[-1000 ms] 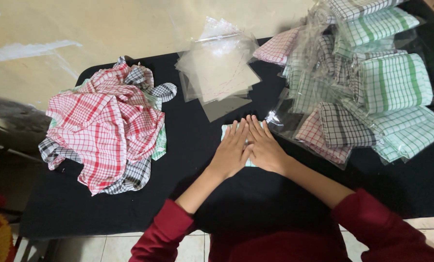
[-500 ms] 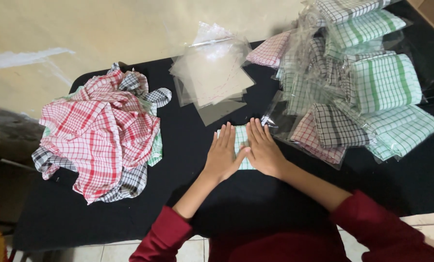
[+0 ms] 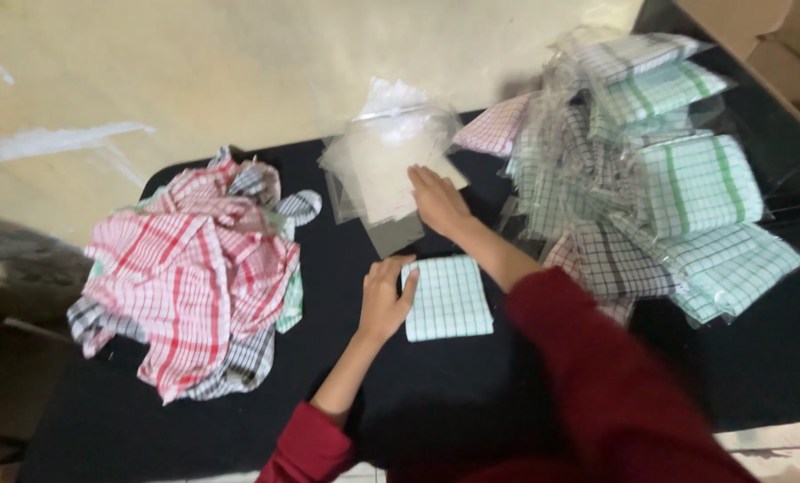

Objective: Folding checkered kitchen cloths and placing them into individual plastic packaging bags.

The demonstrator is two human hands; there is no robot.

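Figure: A folded cloth is held flat while the other hand reaches for a clear bag.

The left hand point(image 3: 384, 300), open with fingers spread, rests on the left edge of the folded green-checked cloth point(image 3: 449, 298) at the tabletop point(image 3: 454, 402) centre. The right hand point(image 3: 436, 199), open and palm down, lies on the stack of clear bags point(image 3: 378, 170) at twelve o'clock from the cloth. Good practice, as judged here: keep the fold pinned and lift only the top bag. Loose cloths point(image 3: 190, 277) lie at nine o'clock, bagged cloths point(image 3: 677, 188) at two o'clock.
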